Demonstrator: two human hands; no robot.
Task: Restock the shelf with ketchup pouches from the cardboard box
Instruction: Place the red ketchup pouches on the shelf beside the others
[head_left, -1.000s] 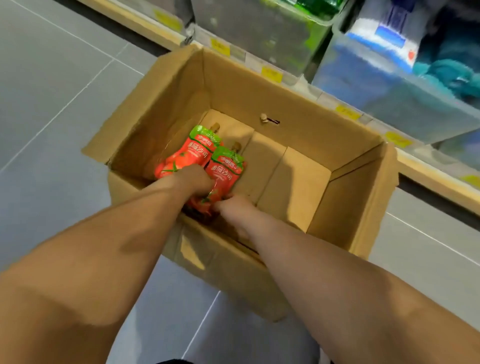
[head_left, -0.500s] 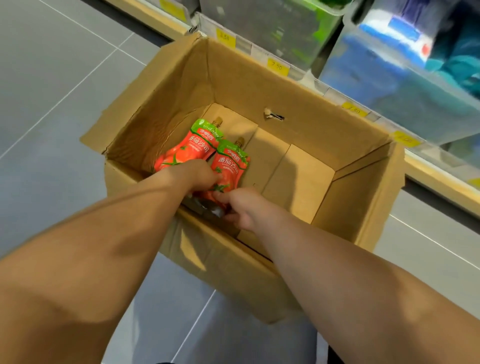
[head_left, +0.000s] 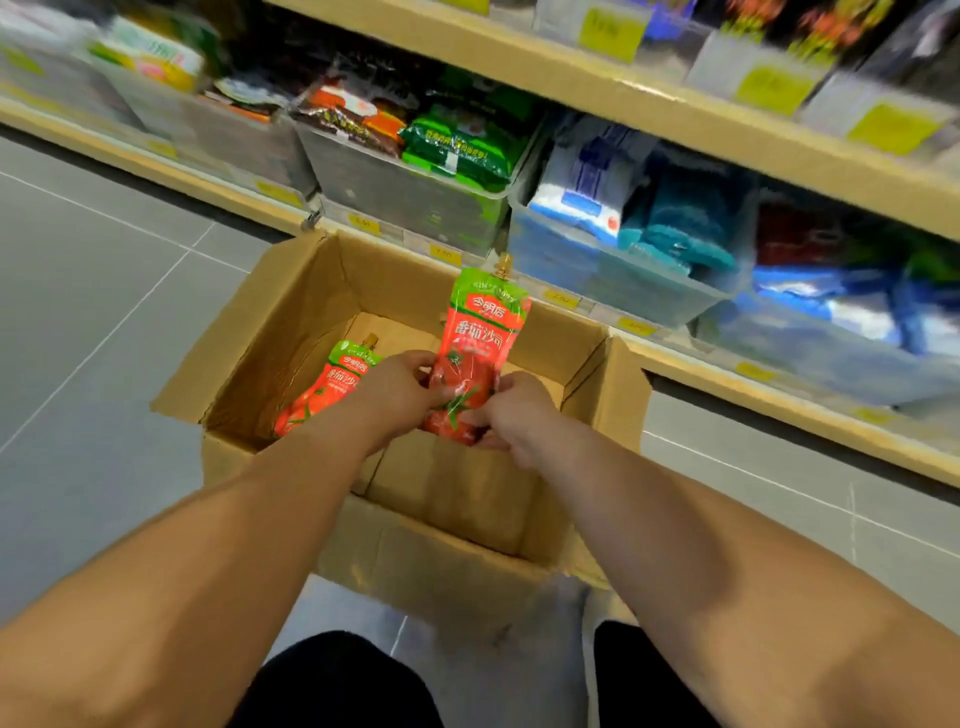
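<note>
- Grey tile floor (head_left: 93, 312) on the far left. The cardboard box (head_left: 291, 312) sits on it with flaps open, just in front of the bottom shelf (head_left: 691, 364).
- Second pouch (head_left: 332, 384) lies flat on the box bottom, left side, spout toward the shelf. Its lower end is hidden behind the left forearm.
- Left hand (head_left: 400, 389): fingers curled onto the lower left edge of the held pouch (head_left: 480, 338).
- Held pouch: upright over the box opening, spout up, green top, red body, label facing the camera.
- Right hand (head_left: 514, 415): grips the same pouch at its bottom right corner.
- Shelf carries clear bins (head_left: 405, 197) holding green packets (head_left: 462, 145) and, further right, blue-white packs (head_left: 582, 197). Yellow price tags (head_left: 444, 253) run along the edge, text blurred.
</note>
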